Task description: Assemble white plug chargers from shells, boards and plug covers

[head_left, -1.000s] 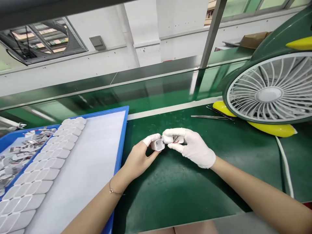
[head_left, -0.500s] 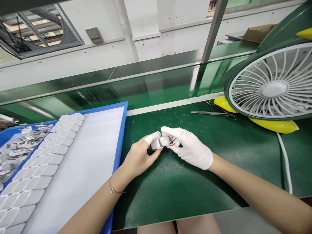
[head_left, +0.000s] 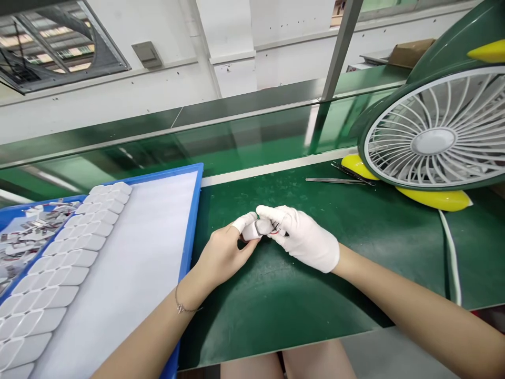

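Note:
Between my hands, above the green tabletop (head_left: 300,300), is a small white plastic case (head_left: 251,231) with rounded corners. My left hand (head_left: 224,252), with a white cover on one fingertip, is closed round the case from the left. From the right, my white-gloved right hand (head_left: 303,237) pinches a small part with red and black wires (head_left: 276,230) against the case's end. The gloved fingers hide most of that part, and I cannot tell how far it is inside the case.
A blue tray (head_left: 193,210) on the left holds rows of white cases (head_left: 74,258). Behind it, another blue tray holds wired parts (head_left: 35,231). Tweezers (head_left: 335,181) lie near a green fan (head_left: 434,142) with yellow feet; its white cable (head_left: 450,258) runs down the right side.
The view has shifted slightly, so the surroundings sit a little further left. Both hands keep their grip at the case, with hardly any movement of the fingers.

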### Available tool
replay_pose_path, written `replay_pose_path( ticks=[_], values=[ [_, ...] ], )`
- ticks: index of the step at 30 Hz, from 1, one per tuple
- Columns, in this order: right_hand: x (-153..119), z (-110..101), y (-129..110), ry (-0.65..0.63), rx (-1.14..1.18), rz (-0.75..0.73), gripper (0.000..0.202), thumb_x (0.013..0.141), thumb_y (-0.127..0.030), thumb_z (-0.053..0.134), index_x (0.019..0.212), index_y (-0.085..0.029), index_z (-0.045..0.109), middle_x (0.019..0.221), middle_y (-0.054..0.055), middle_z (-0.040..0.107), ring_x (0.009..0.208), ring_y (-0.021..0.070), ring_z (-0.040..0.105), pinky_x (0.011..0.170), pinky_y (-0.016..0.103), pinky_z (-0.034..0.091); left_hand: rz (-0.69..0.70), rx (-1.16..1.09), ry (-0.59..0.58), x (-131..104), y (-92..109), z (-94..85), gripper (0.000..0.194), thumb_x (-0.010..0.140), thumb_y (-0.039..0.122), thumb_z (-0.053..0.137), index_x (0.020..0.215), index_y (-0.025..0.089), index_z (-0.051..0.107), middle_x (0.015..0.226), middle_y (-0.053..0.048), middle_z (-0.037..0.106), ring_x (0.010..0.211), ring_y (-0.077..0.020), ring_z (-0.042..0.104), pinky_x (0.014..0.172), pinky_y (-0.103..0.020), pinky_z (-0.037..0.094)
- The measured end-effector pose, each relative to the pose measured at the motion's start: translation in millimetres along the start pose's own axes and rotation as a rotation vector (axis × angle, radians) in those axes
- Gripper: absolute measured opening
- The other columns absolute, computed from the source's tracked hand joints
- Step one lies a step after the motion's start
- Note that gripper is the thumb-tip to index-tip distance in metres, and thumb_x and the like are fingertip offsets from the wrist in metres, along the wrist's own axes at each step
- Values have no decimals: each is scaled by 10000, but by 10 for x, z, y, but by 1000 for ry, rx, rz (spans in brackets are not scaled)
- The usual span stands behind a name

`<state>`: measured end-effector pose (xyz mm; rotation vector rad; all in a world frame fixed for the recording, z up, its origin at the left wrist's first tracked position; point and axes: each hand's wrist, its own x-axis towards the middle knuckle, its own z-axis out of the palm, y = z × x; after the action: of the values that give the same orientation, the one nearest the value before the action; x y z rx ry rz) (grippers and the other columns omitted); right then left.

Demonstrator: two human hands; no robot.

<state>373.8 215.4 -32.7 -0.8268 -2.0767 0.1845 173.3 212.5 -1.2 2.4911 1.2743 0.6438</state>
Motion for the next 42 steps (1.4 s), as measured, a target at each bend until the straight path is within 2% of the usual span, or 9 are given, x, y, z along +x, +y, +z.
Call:
replay_pose_path(
  ticks=[6, 11, 15, 20, 24, 26, 30, 35, 42],
  values=[
    [-12, 1, -22, -16, 18, -12, 642, 857, -15, 401, 1411, -303, 253, 921, 24, 588, 796, 169, 583, 704, 307, 525, 45, 57, -8, -25, 12, 19, 381, 874, 291, 542, 1241, 196, 506, 774, -14, 690, 650, -175, 655, 598, -270, 477],
    [-17, 13, -37, -45, -15, 4, 609, 887, -48, 398, 1417, -304, 240, 912, 30, 584, 754, 172, 576, 685, 322, 533, 35, 62, -30, -21, 37, 14, 302, 875, 281, 531, 1158, 176, 541, 748, -17, 677, 613, -165, 636, 564, -262, 461],
    [-3, -3, -51, -56, 15, 6, 653, 872, -18, 407, 1419, -315, 211, 847, -3, 568, 715, 155, 564, 686, 303, 531, 53, 54, -29, -16, 79, 6, 327, 878, 263, 526, 1185, 151, 528, 763, -27, 685, 613, -167, 629, 556, -265, 461],
    [8, -23, -58, -65, 11, 13, 628, 873, -29, 412, 1423, -268, 229, 856, 19, 571, 730, 173, 562, 667, 317, 522, 16, 44, -44, -5, 114, 3, 330, 871, 272, 537, 1181, 158, 547, 795, -37, 696, 658, -180, 642, 593, -278, 482],
    [27, -27, -65, -40, -29, 42, 584, 897, -49, 382, 1395, -333, 272, 828, 2, 558, 696, 172, 555, 653, 319, 517, -48, -9, -22, 18, 95, 1, 358, 857, 285, 566, 1203, 196, 543, 831, -21, 701, 696, -176, 654, 638, -278, 498],
    [24, -24, -60, -23, -63, 48, 625, 888, -37, 376, 1413, -345, 232, 841, 5, 551, 713, 176, 554, 657, 320, 516, -69, -46, -13, 24, 73, 1, 369, 853, 294, 578, 1211, 216, 534, 836, -7, 699, 705, -171, 661, 654, -276, 506],
    [3, -22, -42, -25, -32, 26, 687, 866, -3, 379, 1447, -291, 150, 876, 16, 558, 795, 180, 555, 724, 325, 509, -67, -63, 2, 25, 42, 3, 357, 851, 306, 586, 1193, 224, 523, 923, -15, 699, 786, -179, 676, 712, -285, 523],
    [-11, -57, -51, -112, -63, 40, 630, 864, -16, 396, 1416, -245, 197, 868, 20, 552, 740, 173, 521, 686, 308, 481, -44, 7, -56, 29, 45, 3, 343, 866, 319, 566, 1190, 215, 519, 905, -24, 703, 780, -193, 668, 680, -294, 516],
    [-16, -108, -64, -215, -120, 83, 526, 844, -19, 424, 1307, -243, 313, 831, 12, 543, 708, 176, 510, 645, 293, 447, -41, 21, -93, 34, 57, 1, 315, 872, 324, 562, 1160, 202, 526, 854, -20, 693, 733, -184, 656, 647, -285, 496]
  ],
)
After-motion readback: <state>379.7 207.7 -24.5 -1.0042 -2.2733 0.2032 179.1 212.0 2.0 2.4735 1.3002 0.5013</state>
